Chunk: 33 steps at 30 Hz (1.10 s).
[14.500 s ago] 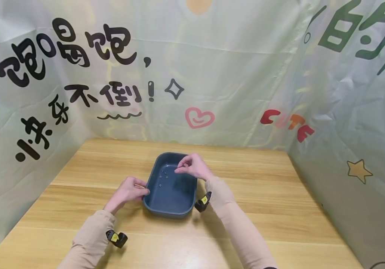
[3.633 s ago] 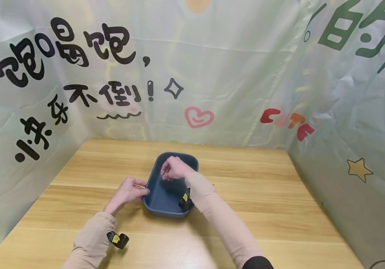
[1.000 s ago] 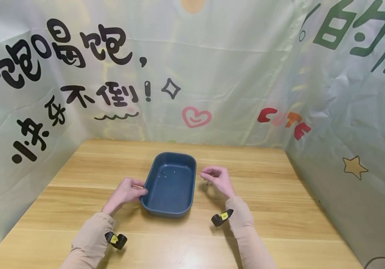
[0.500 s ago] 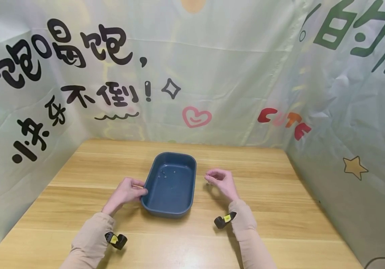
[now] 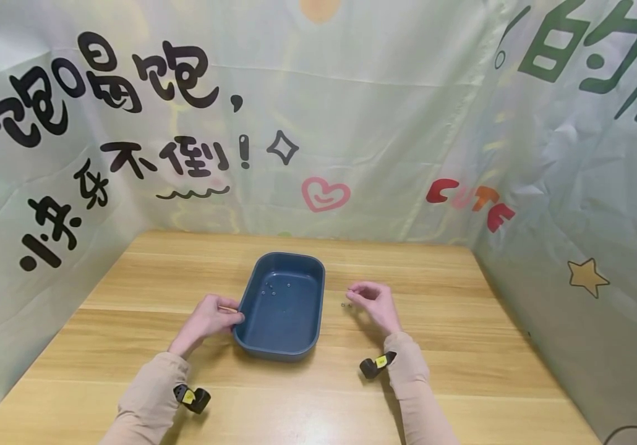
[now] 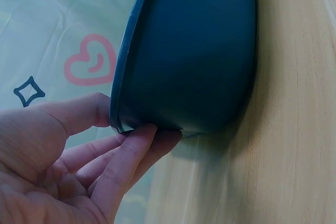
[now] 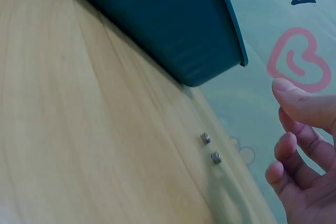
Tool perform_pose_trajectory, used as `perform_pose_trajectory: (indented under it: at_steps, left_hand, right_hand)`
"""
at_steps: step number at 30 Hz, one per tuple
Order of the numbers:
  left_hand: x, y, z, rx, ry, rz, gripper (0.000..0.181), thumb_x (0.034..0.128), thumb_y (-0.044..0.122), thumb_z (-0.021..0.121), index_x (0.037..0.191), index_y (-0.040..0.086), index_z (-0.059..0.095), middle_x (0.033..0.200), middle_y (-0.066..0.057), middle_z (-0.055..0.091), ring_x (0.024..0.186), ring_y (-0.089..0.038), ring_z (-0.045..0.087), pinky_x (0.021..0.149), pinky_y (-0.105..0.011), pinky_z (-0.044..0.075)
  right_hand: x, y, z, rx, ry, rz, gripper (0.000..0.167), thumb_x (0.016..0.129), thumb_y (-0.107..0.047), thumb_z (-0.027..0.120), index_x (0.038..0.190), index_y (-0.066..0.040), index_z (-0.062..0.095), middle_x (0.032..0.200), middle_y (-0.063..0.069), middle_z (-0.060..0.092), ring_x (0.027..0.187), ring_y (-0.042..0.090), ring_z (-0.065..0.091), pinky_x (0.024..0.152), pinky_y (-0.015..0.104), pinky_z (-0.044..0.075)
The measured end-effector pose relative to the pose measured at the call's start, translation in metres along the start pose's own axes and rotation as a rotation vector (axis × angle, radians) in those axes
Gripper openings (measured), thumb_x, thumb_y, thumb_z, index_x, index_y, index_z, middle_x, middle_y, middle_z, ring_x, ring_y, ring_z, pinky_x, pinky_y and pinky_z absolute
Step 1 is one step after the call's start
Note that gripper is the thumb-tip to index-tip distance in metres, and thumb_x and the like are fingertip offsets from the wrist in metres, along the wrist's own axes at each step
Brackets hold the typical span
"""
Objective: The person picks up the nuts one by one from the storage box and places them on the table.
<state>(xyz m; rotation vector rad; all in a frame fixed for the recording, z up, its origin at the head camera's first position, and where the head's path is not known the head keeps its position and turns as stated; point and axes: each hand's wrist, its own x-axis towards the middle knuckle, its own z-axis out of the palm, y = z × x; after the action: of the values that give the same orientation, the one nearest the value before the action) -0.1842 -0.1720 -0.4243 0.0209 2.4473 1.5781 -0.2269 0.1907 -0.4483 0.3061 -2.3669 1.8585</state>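
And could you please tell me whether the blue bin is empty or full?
Neither: in the head view, the bin holds a few small pieces, with most of its floor bare.

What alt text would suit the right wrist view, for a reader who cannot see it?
Two small metal nuts lie close together on a wooden tabletop, near a dark blue bin. At the right edge, the right hand, loosely curled, touches neither; behind, a pale backdrop shows a pink heart.
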Motion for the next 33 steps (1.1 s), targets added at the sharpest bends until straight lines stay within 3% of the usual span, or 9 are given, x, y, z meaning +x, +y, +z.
perform_pose_trajectory:
  at_steps: [4, 8, 13, 33]
  left_hand:
    - [-0.001, 0.0, 0.0, 0.003, 0.002, 0.002, 0.044, 0.0859, 0.0, 0.069, 0.122, -0.022, 0.057, 0.109, -0.036, 0.069, 0.09, -0.031, 0.075, 0.077, -0.036, 0.066]
    - [0.0, -0.001, 0.0, 0.003, 0.007, 0.003, 0.043, 0.0851, 0.001, 0.07, 0.121, -0.021, 0.058, 0.109, -0.036, 0.07, 0.089, -0.03, 0.075, 0.076, -0.035, 0.066]
    - [0.0, -0.002, 0.0, -0.001, 0.007, 0.007, 0.043, 0.0848, 0.0, 0.07, 0.12, -0.022, 0.059, 0.107, -0.035, 0.071, 0.087, -0.027, 0.075, 0.075, -0.034, 0.066]
    - [0.002, -0.003, 0.0, -0.007, 0.011, 0.01, 0.043, 0.0845, 0.001, 0.07, 0.12, -0.022, 0.059, 0.105, -0.034, 0.072, 0.085, -0.023, 0.075, 0.073, -0.033, 0.066]
  right_hand:
    - [-0.001, 0.004, -0.004, -0.016, 0.002, -0.005, 0.024, 0.085, 0.003, 0.074, 0.105, 0.015, 0.069, 0.09, 0.032, 0.069, 0.07, 0.018, 0.063, 0.064, 0.026, 0.059]
    - [-0.004, 0.007, -0.005, -0.05, 0.013, -0.006, 0.022, 0.084, 0.003, 0.075, 0.102, 0.014, 0.07, 0.083, 0.026, 0.068, 0.067, 0.012, 0.058, 0.06, 0.019, 0.052]
    - [-0.007, 0.009, -0.005, -0.098, 0.045, -0.021, 0.02, 0.083, 0.002, 0.076, 0.1, 0.012, 0.071, 0.087, 0.025, 0.069, 0.07, 0.003, 0.053, 0.065, 0.013, 0.046]
    - [-0.01, 0.015, -0.005, -0.183, 0.065, 0.007, 0.018, 0.084, 0.003, 0.075, 0.1, 0.011, 0.073, 0.094, 0.029, 0.07, 0.072, 0.004, 0.054, 0.069, 0.015, 0.047]
